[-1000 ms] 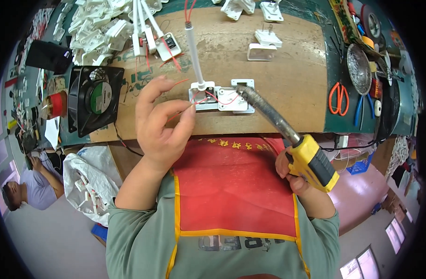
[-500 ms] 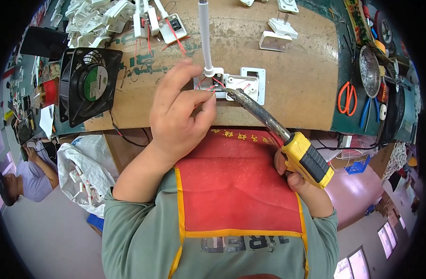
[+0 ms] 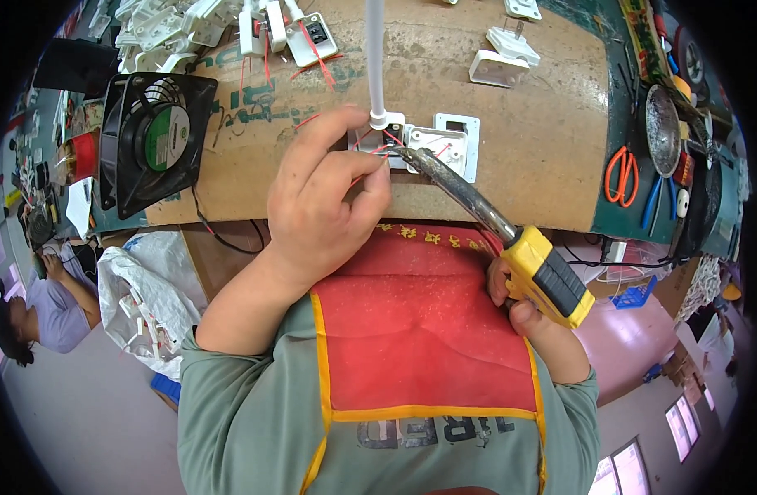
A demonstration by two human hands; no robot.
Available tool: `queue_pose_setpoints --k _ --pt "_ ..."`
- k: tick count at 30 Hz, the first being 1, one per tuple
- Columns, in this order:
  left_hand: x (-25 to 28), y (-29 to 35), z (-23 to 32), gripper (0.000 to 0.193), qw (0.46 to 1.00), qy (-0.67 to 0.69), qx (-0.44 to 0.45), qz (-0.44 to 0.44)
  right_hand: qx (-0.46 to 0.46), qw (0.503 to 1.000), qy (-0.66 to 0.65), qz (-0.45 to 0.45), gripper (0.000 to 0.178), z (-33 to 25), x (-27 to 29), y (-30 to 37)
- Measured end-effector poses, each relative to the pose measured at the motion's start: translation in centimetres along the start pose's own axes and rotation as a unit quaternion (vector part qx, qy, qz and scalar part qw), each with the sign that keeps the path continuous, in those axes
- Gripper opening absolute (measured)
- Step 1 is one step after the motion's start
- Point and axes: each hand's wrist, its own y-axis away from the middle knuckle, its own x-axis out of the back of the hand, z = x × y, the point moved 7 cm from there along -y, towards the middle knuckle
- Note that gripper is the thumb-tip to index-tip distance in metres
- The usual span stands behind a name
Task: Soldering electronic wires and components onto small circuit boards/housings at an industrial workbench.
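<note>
A soldering iron point(image 3: 548, 279) with a yellow and black handle is gripped in my right hand point(image 3: 510, 299). Its dark metal tip reaches to the red wires inside a small white plastic housing point(image 3: 399, 120). My left hand point(image 3: 321, 198) is closed in a pinch beside that housing, on a thin red wire point(image 3: 375, 152); the fingertips partly hide it. A white tube point(image 3: 377, 62) rises from the housing's far side. Next to the housing lies an open white shell point(image 3: 436, 142) with a red wire in it, over a pale flat frame point(image 3: 473, 148).
At the far left are a heap of white plastic shells point(image 3: 160, 33), wired white parts point(image 3: 312, 40) and a black fan point(image 3: 151, 136). White plug parts point(image 3: 502, 62) lie far right. Orange-handled scissors point(image 3: 621, 176) and a metal ladle point(image 3: 662, 124) line the right edge. Another person point(image 3: 56, 301) sits left.
The view has shifted slightly, so the bench things appear a little displaced. My left hand still pinches beside the housing, and the iron's tip stays at the wires.
</note>
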Motion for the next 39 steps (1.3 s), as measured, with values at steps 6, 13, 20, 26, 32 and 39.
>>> queue_pose_setpoints --k 6,13,20,26,32,39 --pt "0.0 -0.1 -0.1 0.013 1.0 0.001 0.009 -0.002 -0.006 0.998 0.051 -0.04 0.041 0.5 0.0 0.2" --pt "0.0 -0.3 0.0 0.012 1.0 0.0 0.005 -0.003 -0.006 0.999 0.04 -0.009 0.042 0.1 -0.1 -0.1" --pt "-0.1 -0.2 0.0 0.011 1.0 0.006 0.004 0.0 -0.009 1.0 0.011 -0.015 0.044 0.0 -0.2 0.0" --pt "-0.2 -0.2 0.0 0.011 1.0 0.006 0.011 -0.005 -0.016 1.0 -0.003 -0.002 0.046 0.0 -0.4 -0.1" --pt "-0.1 -0.3 0.0 0.011 1.0 0.004 0.013 -0.007 -0.008 0.998 0.054 -0.021 0.045 1.0 0.4 0.4" --pt "-0.1 -0.5 0.0 0.011 1.0 -0.002 0.012 -0.007 0.001 0.999 -0.031 -0.015 0.048 0.0 -0.2 -0.1"
